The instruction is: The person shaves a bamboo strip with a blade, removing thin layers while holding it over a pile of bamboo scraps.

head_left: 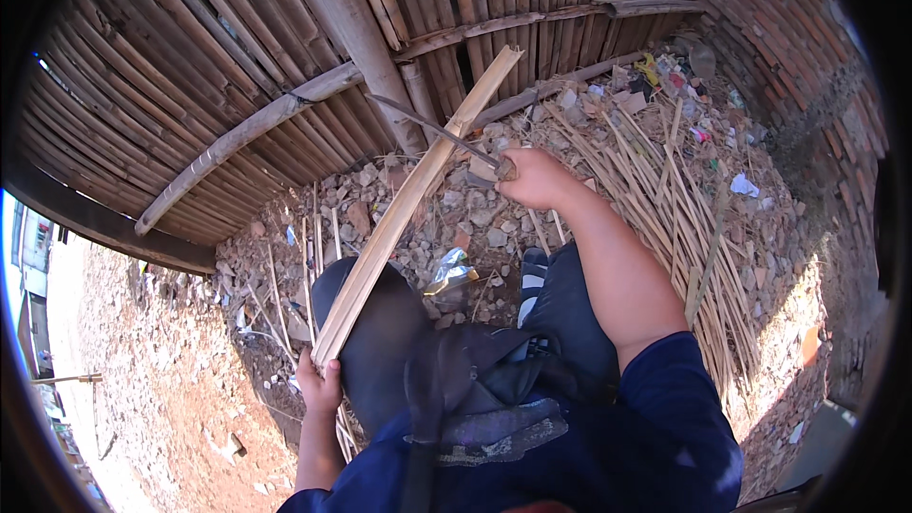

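Bamboo slat [411,199], your left knee [389,323] beneath it. Left hand [321,382] pinches slat's near end; right hand [534,179] fists knife [475,152], blade crossing slat's far half. Sudden split could send blade kneeward.

A slatted wall [218,66] stands beside a brick wall [788,38], with a shiny wrapper [450,272] lying on stony rubble [483,217].

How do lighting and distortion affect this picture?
Head view: fisheye curvature bows the brown bamboo-slat wall, and the corners go black. Head view: sunlit stony tan ground bleaches nearly white at far left, while the left hand, right hand and long pale split-bamboo strip sit in shade.
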`<state>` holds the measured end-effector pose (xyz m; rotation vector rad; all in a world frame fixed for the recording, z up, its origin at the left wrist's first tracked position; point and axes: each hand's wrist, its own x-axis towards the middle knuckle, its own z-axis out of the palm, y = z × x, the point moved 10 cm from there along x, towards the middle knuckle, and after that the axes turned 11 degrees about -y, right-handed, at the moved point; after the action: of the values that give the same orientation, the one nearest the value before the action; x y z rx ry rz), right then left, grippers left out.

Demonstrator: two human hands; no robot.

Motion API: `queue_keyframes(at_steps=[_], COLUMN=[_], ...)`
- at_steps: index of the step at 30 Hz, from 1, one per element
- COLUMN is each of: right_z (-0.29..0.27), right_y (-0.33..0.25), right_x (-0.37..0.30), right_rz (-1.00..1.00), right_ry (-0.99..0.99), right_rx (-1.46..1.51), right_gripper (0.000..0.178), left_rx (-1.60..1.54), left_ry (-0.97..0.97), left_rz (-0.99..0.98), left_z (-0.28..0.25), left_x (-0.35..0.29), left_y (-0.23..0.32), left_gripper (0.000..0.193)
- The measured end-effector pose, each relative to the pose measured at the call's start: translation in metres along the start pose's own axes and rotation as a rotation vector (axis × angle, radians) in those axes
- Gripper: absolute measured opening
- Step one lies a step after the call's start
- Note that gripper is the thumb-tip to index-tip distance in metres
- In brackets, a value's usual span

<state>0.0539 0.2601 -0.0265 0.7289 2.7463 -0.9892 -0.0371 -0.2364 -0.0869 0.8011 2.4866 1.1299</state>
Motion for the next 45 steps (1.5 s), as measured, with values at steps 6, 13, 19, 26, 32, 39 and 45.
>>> queue_keyframes(at_steps=[6,13,19,26,32,39,45], right_z=[0.036,0.009,0.033,0.002,0.000,0.039,-0.006], right_y=[-0.065,0.009,-0.033,-0.022,-0.011,-0.056,-0.002], right_x=[-0.026,0.006,-0.012,-0.014,-0.013,-0.022,0.001], right_rz=[-0.231,-0.079,-0.169,-0.161,-0.065,-0.250,-0.054], right_ry=[-0.248,-0.067,-0.142,-0.154,-0.057,-0.293,-0.094], right_rx=[-0.203,-0.105,-0.163,0.007,0.056,-0.189,0.062], right_gripper=[0.045,0.046,0.049,0.043,0.043,0.047,0.049], left_rx=[-0.162,0.144,0.100,-0.285,-0.119,-0.241,0.003], left_ry=[0.070,0.093,0.069,0.024,-0.011,0.055,-0.018], left_rz=[0.059,-0.009,-0.027,0.021,-0.004,0.075,-0.119], left_z=[-0.002,-0.012,-0.011,0.007,0.006,0.004,0.007], left_x=[-0.001,-0.022,-0.024,-0.014,-0.013,-0.011,-0.015], left_y=[0.002,0.031,0.007,-0.003,-0.002,0.007,-0.012], left_gripper=[0.064,0.050,0.049,0.056,0.070,0.067,0.081])
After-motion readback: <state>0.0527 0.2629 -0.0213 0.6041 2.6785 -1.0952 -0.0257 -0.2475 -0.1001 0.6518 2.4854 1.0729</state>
